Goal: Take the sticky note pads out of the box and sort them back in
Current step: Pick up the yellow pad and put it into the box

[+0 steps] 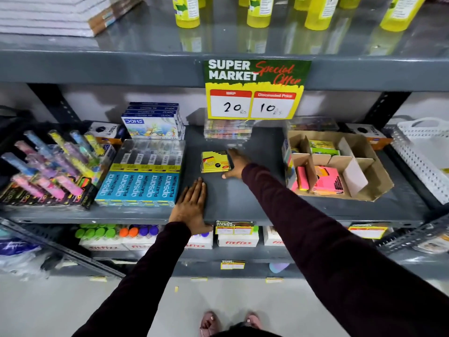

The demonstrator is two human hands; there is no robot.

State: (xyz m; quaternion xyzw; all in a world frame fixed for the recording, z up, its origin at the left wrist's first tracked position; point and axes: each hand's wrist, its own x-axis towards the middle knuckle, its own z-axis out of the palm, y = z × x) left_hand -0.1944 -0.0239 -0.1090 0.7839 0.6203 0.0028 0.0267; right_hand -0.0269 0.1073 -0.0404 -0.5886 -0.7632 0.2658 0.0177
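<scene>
A small stack of yellow sticky note pads (215,161) lies on the grey shelf (243,198), left of the cardboard box (369,152). My right hand (237,164) rests against the stack's right side, fingers around its edge. My left hand (192,205) lies flat and palm down on the shelf's front, holding nothing. The box has cardboard dividers; pink pads (325,180) sit in its front compartments and yellow-green pads (322,145) in a back one.
Blue pencil boxes (138,186) and a pile of coloured pens (48,166) fill the shelf's left. A clear case (227,130) stands behind the yellow pads. A white basket (422,152) is at the right. A price sign (255,88) hangs from the shelf above.
</scene>
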